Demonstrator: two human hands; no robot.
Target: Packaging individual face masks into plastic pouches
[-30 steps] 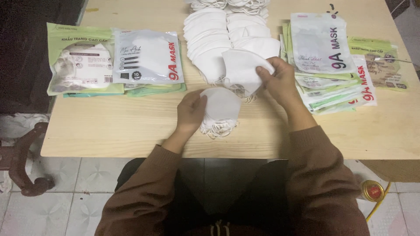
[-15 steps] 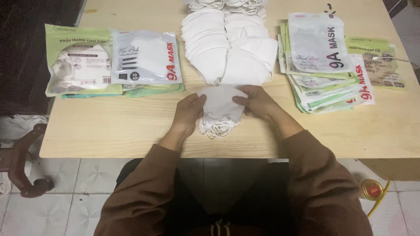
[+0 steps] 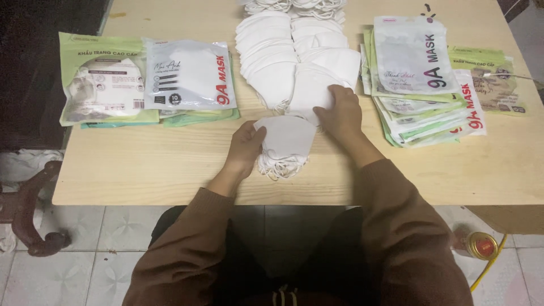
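With the left hand (image 3: 245,144) pinching the small mask stack (image 3: 286,144), the right hand (image 3: 341,113) gripping the next mask (image 3: 310,90) should lay it squarely on top.

A small home packing workshop: a pale wooden surface (image 3: 141,164) on a tiled floor (image 3: 102,255) carries loose white face masks (image 3: 294,62) at the far centre, filled mask packets (image 3: 147,79) at left and a stack of empty printed pouches (image 3: 425,85) at right.
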